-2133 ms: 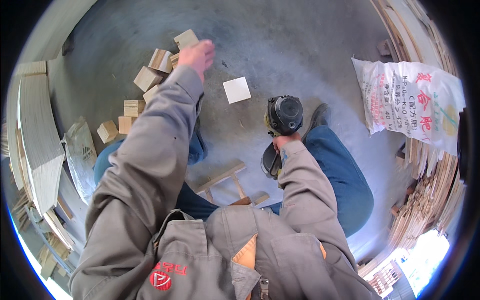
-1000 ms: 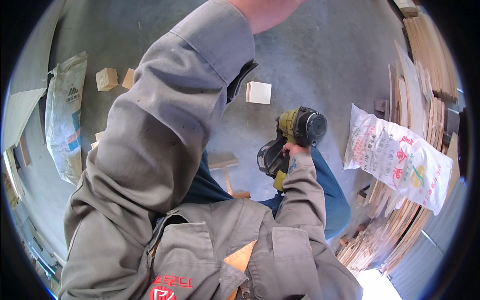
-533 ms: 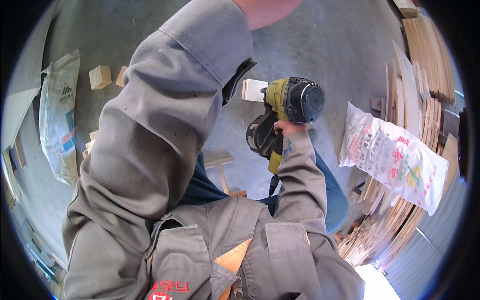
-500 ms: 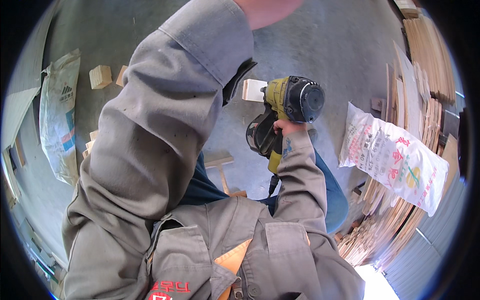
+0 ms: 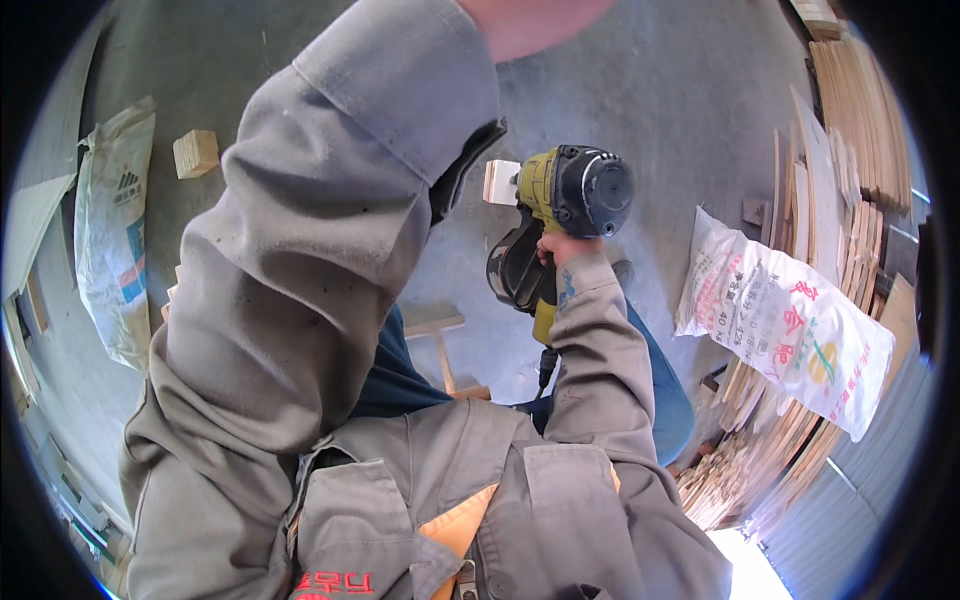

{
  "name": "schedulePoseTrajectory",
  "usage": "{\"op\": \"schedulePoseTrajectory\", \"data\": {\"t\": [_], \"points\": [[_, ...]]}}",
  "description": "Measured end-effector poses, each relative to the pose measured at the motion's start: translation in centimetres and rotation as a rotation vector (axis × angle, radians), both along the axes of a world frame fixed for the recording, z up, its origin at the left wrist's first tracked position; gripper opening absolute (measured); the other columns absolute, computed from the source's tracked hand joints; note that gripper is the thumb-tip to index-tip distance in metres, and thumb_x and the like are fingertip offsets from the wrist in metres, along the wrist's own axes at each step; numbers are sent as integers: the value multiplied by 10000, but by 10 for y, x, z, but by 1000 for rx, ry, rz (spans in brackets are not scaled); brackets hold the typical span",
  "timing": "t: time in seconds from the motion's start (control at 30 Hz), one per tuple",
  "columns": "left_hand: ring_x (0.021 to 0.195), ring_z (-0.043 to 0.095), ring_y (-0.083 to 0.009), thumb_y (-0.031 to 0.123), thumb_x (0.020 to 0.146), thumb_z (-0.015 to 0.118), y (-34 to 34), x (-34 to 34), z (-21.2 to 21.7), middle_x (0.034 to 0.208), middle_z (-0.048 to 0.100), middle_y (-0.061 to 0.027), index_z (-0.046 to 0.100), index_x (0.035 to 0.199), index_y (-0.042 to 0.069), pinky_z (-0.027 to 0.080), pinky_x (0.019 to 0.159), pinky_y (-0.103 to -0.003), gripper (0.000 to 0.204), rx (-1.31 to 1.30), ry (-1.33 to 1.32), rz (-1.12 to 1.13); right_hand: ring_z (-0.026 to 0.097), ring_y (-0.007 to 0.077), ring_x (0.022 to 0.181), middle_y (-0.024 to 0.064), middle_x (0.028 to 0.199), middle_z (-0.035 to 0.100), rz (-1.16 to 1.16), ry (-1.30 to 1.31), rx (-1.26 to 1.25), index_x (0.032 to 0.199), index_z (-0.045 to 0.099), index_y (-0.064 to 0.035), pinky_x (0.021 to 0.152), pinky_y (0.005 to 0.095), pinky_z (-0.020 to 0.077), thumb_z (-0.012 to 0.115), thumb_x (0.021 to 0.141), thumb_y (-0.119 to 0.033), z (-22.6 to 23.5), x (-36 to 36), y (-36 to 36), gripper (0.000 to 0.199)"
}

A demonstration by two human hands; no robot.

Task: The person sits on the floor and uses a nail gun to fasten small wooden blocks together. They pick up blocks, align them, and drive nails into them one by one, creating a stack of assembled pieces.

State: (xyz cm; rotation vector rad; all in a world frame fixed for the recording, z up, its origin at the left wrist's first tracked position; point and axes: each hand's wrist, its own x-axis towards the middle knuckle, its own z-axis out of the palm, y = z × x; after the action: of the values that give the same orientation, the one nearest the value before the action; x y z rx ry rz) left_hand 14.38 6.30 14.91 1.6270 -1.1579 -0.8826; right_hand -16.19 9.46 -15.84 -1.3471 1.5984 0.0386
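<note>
Right hand (image 5: 562, 250) grips nail gun (image 5: 565, 215); left hand (image 5: 530, 20) raised well above

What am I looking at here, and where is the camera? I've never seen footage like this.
The camera is worn on a person's head and looks down through a fisheye lens, so straight edges bend near the rim. The grey sleeves are the person's own. The right hand grips a yellow and black nail gun raised above the concrete floor. The left hand is lifted to the top edge and mostly out of view, so what it holds cannot be seen. On the floor lie a square wooden block, a pale sack, a printed white sack and stacked wooden boards.
</note>
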Motion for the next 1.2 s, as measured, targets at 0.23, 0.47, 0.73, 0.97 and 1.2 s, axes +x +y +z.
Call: {"op": "schedulePoseTrajectory", "data": {"t": [0.23,0.47,0.73,0.97,1.2], "points": [[592,629,-208,180,838,691,2,-4,-10,765,656,-134,648,1027,-87,503,482,-363,330,-108,-41,-1,660,173,573,75,658,692,-120,-135,-18,695,698,-3,577,321,534,694,712,-97,1,8,1,96],[609,636,-215,180,830,697,-8,-4,-31,766,658,-132,654,1013,-79,508,506,-365,320,-235,-62,-73,679,214,597,124,701,701,-186,-62,65,773,692,41,571,345,552,696,734,-7,20,20,-2,62],[710,659,-272,173,798,693,-28,-14,-51,771,664,-188,658,928,-77,517,648,-387,284,-348,-160,-88,654,194,556,105,648,681,-247,-53,24,701,668,9,544,334,521,703,678,-34,25,2,-3,60],[756,673,-321,167,791,683,-8,13,-27,803,678,-213,665,937,-83,525,692,-391,291,-240,-182,-29,649,199,554,102,650,679,-182,-93,40,694,668,6,541,339,516,703,660,-36,23,35,-4,64],[815,698,-326,192,802,698,-18,14,-39,869,700,-225,675,1046,-91,552,745,-380,374,-268,-173,-43,682,172,700,56,678,685,434,67,-325,675,674,-4,640,318,538,683,669,-79,-7,4,-7,76]]}}
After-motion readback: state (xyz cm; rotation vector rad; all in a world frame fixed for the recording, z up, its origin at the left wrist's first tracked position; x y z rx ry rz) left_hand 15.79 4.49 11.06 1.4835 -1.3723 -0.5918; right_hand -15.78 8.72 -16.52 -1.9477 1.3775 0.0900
